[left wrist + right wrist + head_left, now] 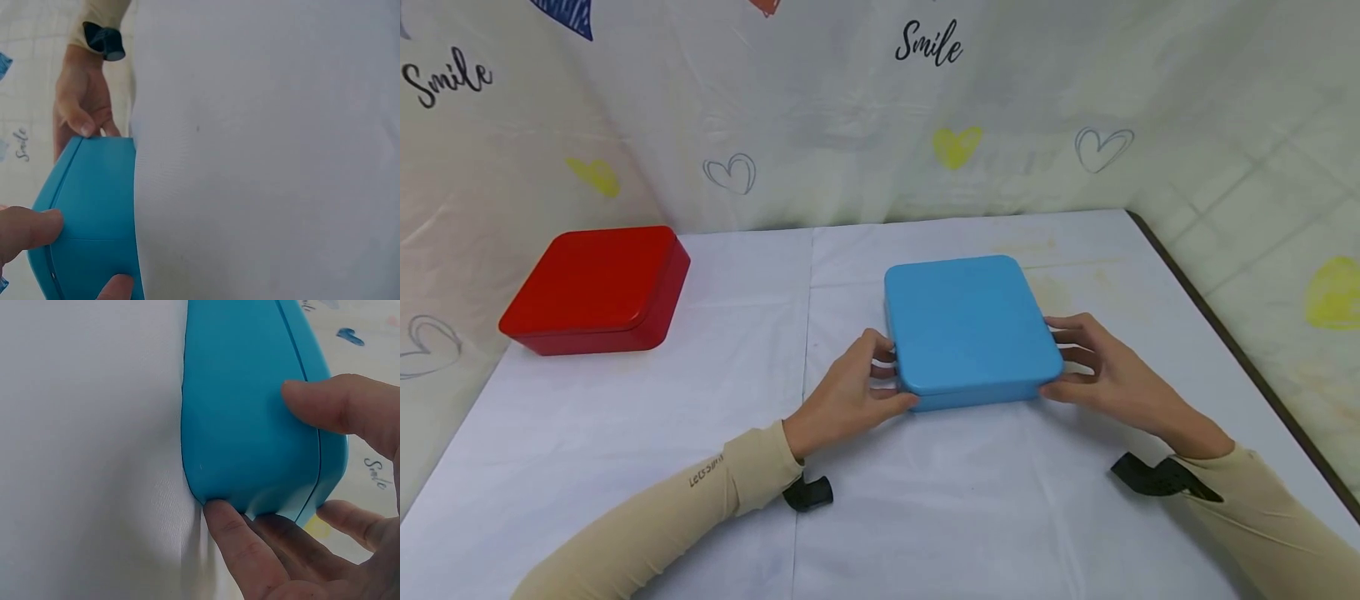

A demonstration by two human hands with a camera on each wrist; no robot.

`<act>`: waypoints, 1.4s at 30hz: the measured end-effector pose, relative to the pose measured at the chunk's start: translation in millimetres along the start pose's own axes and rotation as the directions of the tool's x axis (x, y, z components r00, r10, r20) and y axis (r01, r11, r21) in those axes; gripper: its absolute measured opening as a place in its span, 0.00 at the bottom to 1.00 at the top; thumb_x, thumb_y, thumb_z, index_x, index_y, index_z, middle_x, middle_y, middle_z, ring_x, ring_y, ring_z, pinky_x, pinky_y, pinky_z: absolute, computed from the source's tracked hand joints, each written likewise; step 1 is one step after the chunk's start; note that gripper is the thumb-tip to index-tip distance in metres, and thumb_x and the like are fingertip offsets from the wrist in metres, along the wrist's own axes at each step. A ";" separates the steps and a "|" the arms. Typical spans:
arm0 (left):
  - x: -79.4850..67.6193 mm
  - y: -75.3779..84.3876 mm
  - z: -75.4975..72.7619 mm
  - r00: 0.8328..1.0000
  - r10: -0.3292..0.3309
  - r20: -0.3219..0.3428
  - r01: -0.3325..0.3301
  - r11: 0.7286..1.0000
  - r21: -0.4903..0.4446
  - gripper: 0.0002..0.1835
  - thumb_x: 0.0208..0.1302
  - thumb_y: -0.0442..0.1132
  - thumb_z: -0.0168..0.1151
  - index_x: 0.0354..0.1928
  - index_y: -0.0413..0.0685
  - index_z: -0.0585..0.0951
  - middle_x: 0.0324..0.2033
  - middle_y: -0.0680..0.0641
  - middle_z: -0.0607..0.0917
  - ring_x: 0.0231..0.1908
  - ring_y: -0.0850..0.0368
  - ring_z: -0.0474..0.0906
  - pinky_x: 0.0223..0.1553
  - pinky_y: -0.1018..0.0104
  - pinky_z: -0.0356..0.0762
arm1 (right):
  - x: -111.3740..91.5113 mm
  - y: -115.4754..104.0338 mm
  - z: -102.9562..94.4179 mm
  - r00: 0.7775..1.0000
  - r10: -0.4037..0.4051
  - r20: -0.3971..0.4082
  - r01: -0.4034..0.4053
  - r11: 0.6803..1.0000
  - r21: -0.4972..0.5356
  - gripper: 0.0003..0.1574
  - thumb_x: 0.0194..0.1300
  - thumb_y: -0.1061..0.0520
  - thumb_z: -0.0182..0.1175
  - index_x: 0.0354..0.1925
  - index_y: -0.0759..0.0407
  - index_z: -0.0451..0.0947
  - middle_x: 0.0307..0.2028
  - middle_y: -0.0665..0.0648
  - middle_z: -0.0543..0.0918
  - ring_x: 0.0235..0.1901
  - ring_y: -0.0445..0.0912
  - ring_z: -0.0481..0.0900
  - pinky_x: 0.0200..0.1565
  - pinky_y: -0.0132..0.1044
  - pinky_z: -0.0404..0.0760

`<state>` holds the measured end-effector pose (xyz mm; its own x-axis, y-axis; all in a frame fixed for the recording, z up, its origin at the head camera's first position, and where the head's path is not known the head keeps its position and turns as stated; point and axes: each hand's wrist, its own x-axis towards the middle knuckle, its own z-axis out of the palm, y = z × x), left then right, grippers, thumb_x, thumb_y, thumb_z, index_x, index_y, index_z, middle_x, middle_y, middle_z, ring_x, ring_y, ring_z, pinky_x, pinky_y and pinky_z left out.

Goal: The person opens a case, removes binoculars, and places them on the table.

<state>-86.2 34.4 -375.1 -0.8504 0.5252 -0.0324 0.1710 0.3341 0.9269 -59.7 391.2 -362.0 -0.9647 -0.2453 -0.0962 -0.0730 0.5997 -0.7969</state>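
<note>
A blue lidded box lies flat on the white-covered table, its lid on. My left hand holds its left side, thumb at the front left corner and bent fingers along the edge. Opposite, my right hand grips the right side, with its thumb at the front right corner. In the right wrist view that thumb presses the box wall just below the lid seam, while other fingers reach round the rounded corner. The left wrist view shows the left thumb across the seam.
A red lidded box stands at the table's back left. The white tablecloth has a crease left of the blue box. Behind the table hangs a pale curtain with hearts and "Smile" lettering. The table's dark right edge runs beyond my right hand.
</note>
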 end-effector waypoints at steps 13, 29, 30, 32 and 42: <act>-2.8 0.8 3.1 1.000 0.009 0.012 -0.009 1.000 -0.011 0.28 0.62 0.35 0.74 0.57 0.41 0.68 0.57 0.41 0.76 0.55 0.48 0.84 0.52 0.68 0.87 | -5.4 2.3 -0.7 1.000 -0.030 -0.003 0.030 1.000 0.010 0.48 0.62 0.58 0.75 0.72 0.53 0.60 0.70 0.60 0.68 0.57 0.20 0.72 0.51 0.19 0.82; -7.2 3.8 6.4 0.999 0.018 0.045 -0.018 1.000 -0.015 0.28 0.62 0.35 0.73 0.59 0.40 0.68 0.61 0.41 0.76 0.56 0.47 0.84 0.52 0.68 0.87 | -13.1 4.9 -0.2 0.999 -0.052 -0.007 0.052 0.999 0.000 0.44 0.61 0.58 0.75 0.68 0.55 0.62 0.72 0.60 0.65 0.57 0.20 0.73 0.51 0.20 0.83; -7.6 4.1 6.6 0.999 0.021 0.047 -0.020 1.000 -0.013 0.28 0.63 0.35 0.73 0.59 0.40 0.68 0.61 0.41 0.77 0.56 0.47 0.84 0.52 0.68 0.87 | -13.6 5.1 -0.4 0.998 -0.057 -0.006 0.057 0.998 0.003 0.44 0.61 0.59 0.75 0.68 0.55 0.62 0.72 0.61 0.65 0.57 0.20 0.73 0.51 0.20 0.83; -8.2 4.6 7.0 0.998 0.026 0.050 -0.025 1.000 -0.008 0.28 0.62 0.35 0.74 0.59 0.40 0.68 0.60 0.41 0.77 0.56 0.47 0.84 0.52 0.67 0.88 | -14.4 5.3 -0.8 0.998 -0.068 -0.004 0.068 0.998 0.007 0.43 0.61 0.60 0.75 0.67 0.56 0.63 0.73 0.62 0.64 0.57 0.21 0.74 0.51 0.21 0.83; -7.3 1.9 0.6 0.997 -0.020 0.073 0.019 1.000 0.010 0.28 0.61 0.39 0.75 0.58 0.45 0.70 0.58 0.48 0.79 0.53 0.54 0.86 0.53 0.69 0.87 | -14.1 7.5 -9.1 0.993 -0.114 0.040 0.114 0.993 -0.005 0.37 0.64 0.61 0.72 0.65 0.55 0.65 0.73 0.60 0.65 0.59 0.23 0.75 0.53 0.21 0.82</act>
<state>-79.4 31.7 -373.2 -0.8151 0.5740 -0.0781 0.1596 0.3520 0.9223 -49.0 406.1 -361.2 -0.9391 -0.3425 -0.0286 -0.1841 0.5714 -0.7998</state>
